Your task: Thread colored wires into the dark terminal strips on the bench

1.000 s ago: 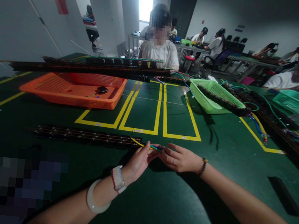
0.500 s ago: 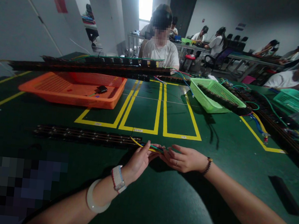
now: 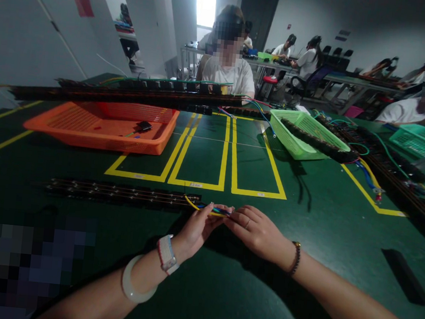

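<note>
A long black strip [image 3: 119, 193] with thin copper-coloured lines lies flat across the green table. From its right end runs a bundle of yellow, blue and green wires [image 3: 191, 202]. My left hand [image 3: 199, 228], with a watch and a pale bangle on its arm, is closed around this bundle, thumb on top. The fingertips of my right hand [image 3: 256, 231] pinch the wires' right end, touching the left fingers. A ring and a dark bead bracelet are on the right. The wire tips are mostly hidden by the fingers.
An orange basket [image 3: 97, 141] with a small black part stands behind the strip. Long dark strips [image 3: 147, 95] lie above it. A light green basket [image 3: 293, 137] holds another strip. More strips [image 3: 394, 182] and a black flat piece [image 3: 406, 278] lie right. A person [image 3: 228, 71] sits opposite.
My right hand has turned, its fingers now lowered and closed together on the wire ends. My left hand stays almost in place, holding the bundle.
</note>
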Demonstrator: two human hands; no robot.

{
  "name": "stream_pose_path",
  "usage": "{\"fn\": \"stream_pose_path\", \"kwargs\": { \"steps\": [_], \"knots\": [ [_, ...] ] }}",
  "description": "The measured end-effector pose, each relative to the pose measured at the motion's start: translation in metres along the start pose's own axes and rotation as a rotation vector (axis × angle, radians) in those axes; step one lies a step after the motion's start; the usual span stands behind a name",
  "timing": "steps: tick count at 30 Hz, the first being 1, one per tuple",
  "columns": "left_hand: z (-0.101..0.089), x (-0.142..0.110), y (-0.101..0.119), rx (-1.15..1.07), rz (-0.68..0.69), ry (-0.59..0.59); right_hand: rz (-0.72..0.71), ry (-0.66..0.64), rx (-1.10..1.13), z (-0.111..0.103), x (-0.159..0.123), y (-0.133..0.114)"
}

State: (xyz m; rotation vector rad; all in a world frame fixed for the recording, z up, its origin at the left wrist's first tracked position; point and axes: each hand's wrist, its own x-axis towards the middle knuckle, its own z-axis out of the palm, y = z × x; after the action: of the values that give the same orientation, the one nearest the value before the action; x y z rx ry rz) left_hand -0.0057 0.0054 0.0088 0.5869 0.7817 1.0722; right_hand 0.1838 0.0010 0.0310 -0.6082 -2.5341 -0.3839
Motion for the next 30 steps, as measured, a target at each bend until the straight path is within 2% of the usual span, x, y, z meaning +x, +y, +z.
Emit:
{"fn": "stream_pose_path", "kwargs": {
  "steps": [5, 10, 15, 24, 30],
  "knots": [
    [-0.003, 0.003, -0.002, -0.043, -0.017, 0.04, 0.1, -0.053, 0.088, 0.003, 0.003, 0.005],
    [-0.002, 0.003, -0.002, -0.075, -0.025, 0.091, 0.214, -0.011, 0.093, 0.009, 0.01, 0.015],
    [0.002, 0.001, -0.002, 0.005, 0.017, -0.022, 0.241, -0.045, 0.013, 0.01, 0.02, 0.033],
    [0.002, 0.0, -0.002, 0.066, 0.029, -0.025, 0.267, -0.092, -0.003, 0.028, 0.046, 0.071],
    [0.002, 0.0, -0.001, 0.073, 0.019, -0.04, 0.284, -0.181, 0.056, 0.045, 0.044, 0.082]
  ]
}}
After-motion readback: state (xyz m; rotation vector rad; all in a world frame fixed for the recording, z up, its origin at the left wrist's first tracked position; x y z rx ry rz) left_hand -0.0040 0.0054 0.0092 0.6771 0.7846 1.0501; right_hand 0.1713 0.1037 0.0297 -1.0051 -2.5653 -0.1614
